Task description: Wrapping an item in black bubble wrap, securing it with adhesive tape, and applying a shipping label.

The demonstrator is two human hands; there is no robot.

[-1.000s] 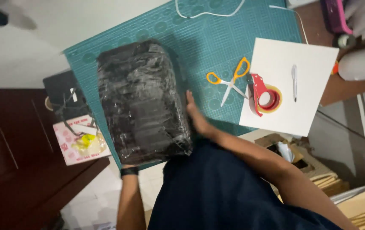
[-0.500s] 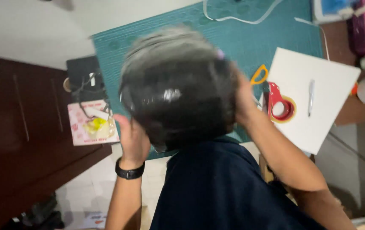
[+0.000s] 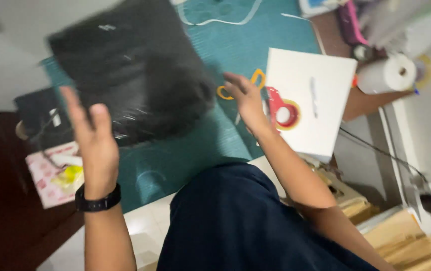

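A large black parcel wrapped in shiny plastic (image 3: 130, 65) is blurred with motion and tilted above the green cutting mat (image 3: 255, 45). My left hand (image 3: 92, 143), with a black watch on the wrist, is raised with fingers spread at the parcel's lower left edge; I cannot tell whether it touches. My right hand (image 3: 245, 98) is spread open just right of the parcel and apart from it, over the orange-handled scissors (image 3: 256, 79).
A white flat box (image 3: 326, 65) lies right of the mat with a red tape dispenser (image 3: 282, 111) and a pen (image 3: 314, 95) on it. A paper roll (image 3: 386, 74) sits further right. A pink packet (image 3: 49, 175) lies at the left, cardboard (image 3: 406, 241) at the lower right.
The parcel lay flat on the mat, was lifted between both hands, and now turns up and to the left. Both hands have come off it and spread open.
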